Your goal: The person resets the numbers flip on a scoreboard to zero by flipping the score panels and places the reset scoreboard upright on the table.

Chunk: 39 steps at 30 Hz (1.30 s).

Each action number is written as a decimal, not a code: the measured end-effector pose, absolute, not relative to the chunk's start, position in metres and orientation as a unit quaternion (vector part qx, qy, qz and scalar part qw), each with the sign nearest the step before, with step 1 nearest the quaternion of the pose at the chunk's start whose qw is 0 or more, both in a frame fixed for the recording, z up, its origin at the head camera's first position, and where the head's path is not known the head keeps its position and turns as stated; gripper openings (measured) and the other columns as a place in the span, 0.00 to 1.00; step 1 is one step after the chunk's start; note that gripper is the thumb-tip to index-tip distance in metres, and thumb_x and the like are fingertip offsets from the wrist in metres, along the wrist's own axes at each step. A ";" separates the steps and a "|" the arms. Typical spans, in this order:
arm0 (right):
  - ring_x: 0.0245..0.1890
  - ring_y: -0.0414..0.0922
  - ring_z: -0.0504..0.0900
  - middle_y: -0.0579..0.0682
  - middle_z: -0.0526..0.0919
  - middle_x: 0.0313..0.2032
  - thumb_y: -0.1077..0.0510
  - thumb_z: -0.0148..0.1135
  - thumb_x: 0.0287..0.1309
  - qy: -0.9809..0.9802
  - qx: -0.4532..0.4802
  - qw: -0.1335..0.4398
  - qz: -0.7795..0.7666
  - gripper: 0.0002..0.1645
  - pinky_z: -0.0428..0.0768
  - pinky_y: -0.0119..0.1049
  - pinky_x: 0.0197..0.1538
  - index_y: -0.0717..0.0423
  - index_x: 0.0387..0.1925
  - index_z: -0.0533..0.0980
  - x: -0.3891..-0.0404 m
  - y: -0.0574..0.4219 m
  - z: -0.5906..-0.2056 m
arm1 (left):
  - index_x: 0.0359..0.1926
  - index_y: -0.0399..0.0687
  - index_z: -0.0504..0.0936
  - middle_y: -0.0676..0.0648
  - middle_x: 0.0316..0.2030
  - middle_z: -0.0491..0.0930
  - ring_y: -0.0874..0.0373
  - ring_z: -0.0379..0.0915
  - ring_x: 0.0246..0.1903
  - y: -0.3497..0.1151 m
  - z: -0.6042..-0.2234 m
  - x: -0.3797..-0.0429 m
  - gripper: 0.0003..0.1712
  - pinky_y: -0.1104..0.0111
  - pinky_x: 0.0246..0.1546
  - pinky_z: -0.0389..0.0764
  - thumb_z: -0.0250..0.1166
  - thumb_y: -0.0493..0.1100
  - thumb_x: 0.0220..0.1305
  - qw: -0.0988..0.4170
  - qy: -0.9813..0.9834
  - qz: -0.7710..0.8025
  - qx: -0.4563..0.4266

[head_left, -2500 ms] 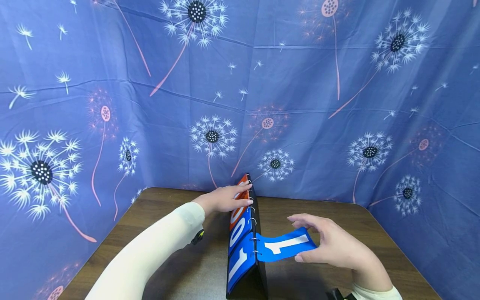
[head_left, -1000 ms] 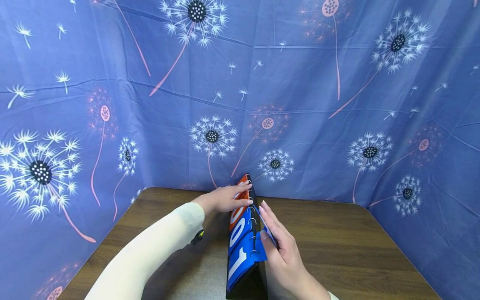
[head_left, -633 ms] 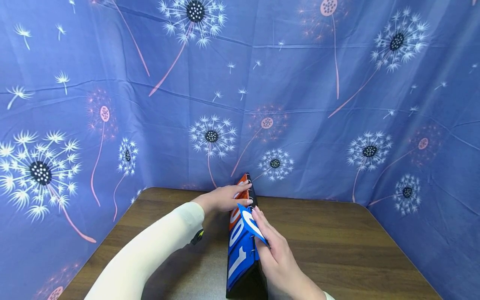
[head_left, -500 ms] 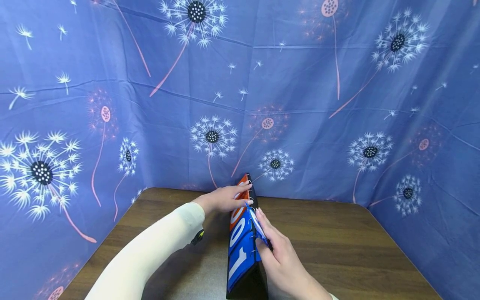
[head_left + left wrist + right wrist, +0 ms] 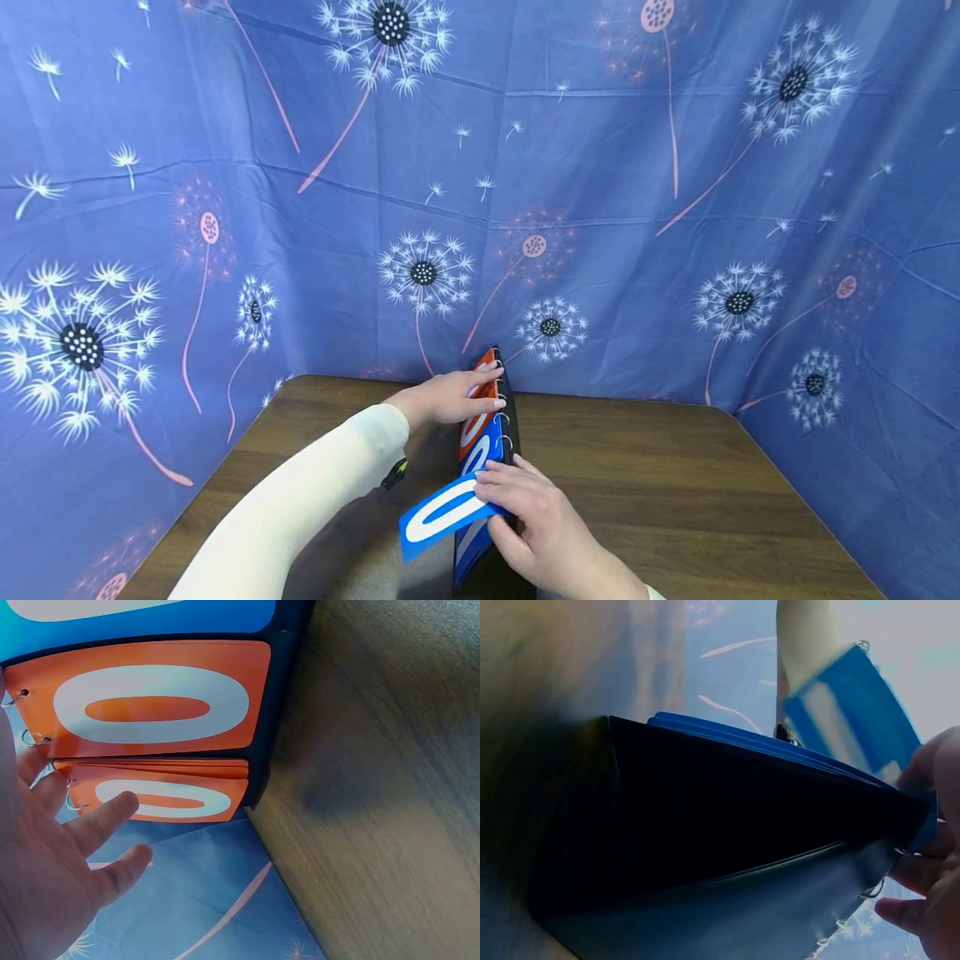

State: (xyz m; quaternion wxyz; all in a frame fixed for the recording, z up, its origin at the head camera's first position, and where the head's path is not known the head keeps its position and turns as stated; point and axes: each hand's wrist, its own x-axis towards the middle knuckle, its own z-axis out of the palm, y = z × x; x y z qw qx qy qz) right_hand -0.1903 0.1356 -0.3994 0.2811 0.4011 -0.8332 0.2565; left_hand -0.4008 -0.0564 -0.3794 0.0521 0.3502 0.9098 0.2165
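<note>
A flip scoreboard (image 5: 512, 421) with ring-bound number cards stands lengthwise on the table. My left hand (image 5: 452, 397) rests with straight fingers on its top ridge at the far end. Beside it, in the left wrist view, hang two orange cards reading 0, the wider one (image 5: 154, 732) and a narrower one (image 5: 225, 804). At the near end, my right hand (image 5: 551, 517) touches the ring end of a blue card reading 0 (image 5: 423, 527), its fingers bent over the ridge. That card sticks out leftward above the blue cards, blurred in the right wrist view.
The brown wooden table (image 5: 660, 492) extends to both sides of the scoreboard. A blue dandelion-print cloth (image 5: 615, 183) hangs around its back and sides. A dark wrist device (image 5: 394, 473) sits under the left sleeve.
My right hand has swung the blue card from the right side over the ridge to the left, where its 0 now shows. The left hand has stayed put.
</note>
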 end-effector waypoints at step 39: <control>0.19 0.23 0.57 0.31 0.60 0.18 0.52 0.76 0.52 -0.860 0.356 0.273 0.244 0.27 0.54 0.17 0.22 0.40 0.18 0.63 -0.196 0.156 -0.388 | 0.74 0.71 0.69 0.56 0.84 0.42 0.45 0.49 0.81 -0.042 -0.382 -0.417 0.34 0.32 0.72 0.58 0.45 0.73 0.75 -0.085 0.919 0.185 0.339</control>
